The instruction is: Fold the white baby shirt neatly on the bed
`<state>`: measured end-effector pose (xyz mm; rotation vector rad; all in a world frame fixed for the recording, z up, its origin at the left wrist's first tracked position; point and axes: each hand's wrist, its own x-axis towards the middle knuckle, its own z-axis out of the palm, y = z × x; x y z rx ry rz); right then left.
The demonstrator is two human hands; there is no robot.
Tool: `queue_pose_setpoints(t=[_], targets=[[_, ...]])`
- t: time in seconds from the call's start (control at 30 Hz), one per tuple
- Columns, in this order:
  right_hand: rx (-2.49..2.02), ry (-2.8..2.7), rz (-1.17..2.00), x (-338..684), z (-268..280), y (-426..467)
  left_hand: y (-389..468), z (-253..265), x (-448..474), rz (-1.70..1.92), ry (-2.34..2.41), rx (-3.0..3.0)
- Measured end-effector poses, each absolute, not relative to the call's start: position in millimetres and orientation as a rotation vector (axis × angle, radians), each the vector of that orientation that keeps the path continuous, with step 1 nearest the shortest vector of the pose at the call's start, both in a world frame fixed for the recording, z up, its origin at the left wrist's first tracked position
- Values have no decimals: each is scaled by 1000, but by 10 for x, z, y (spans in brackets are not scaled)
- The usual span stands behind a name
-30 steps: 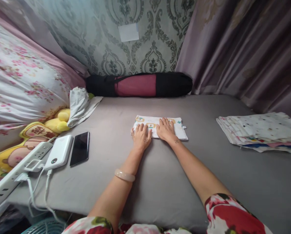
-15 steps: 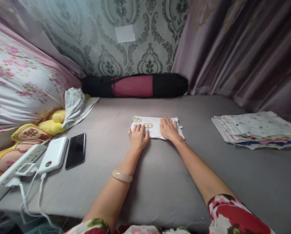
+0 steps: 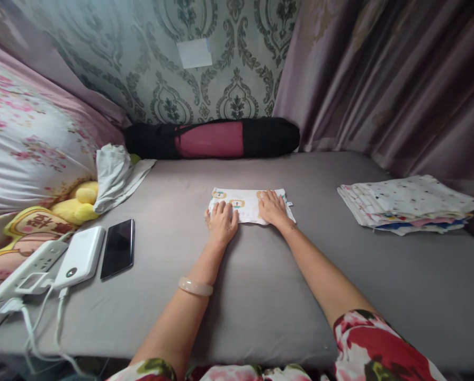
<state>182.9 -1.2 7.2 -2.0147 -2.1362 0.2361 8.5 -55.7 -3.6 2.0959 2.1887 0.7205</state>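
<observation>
A white folded cloth (image 3: 245, 200) with small printed pictures lies flat on the grey sheet in front of me. My left hand (image 3: 222, 222) rests palm down on its near left part, fingers spread. On its right part lies my right hand (image 3: 274, 208), flat and with the fingers stretched out. A small white tag sticks out at the cloth's right edge. Neither hand grasps the cloth; both press on its top. What lies under the palms is hidden.
To the right sits a stack of folded cloths (image 3: 407, 203). On the left are a phone (image 3: 118, 248), a white power bank (image 3: 80, 255), a power strip (image 3: 22, 286) with cables, and yellow plush toys (image 3: 75, 205). A black and pink rolled bag (image 3: 211, 140) lies along the wall.
The whole view has shifted slightly, so things appear a little further left. Both hands stay flat on the cloth, with hardly any movement against it.
</observation>
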Motion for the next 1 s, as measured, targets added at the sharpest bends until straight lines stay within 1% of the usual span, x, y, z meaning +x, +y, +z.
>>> queue_pose_setpoints(t=[0.17, 0.6, 0.7, 0.87, 1.0], targets=[[-2094, -2076, 173, 1991, 74, -30, -562, -25, 90, 741, 2179, 2100], [-2111, -2072, 195, 2054, -30, -30, -557, -44, 85, 747, 2177, 2088], [-2105, -2046, 257, 2072, -13, 4, -556, -16, 80, 752, 2160, 2072], [-2000, -1917, 475, 2254, 120, 144, -452, 96, -31, 716, 2112, 2024], [-2104, -1728, 479, 2531, 259, 192, -267, 160, -272, 726, 2229, 1855]])
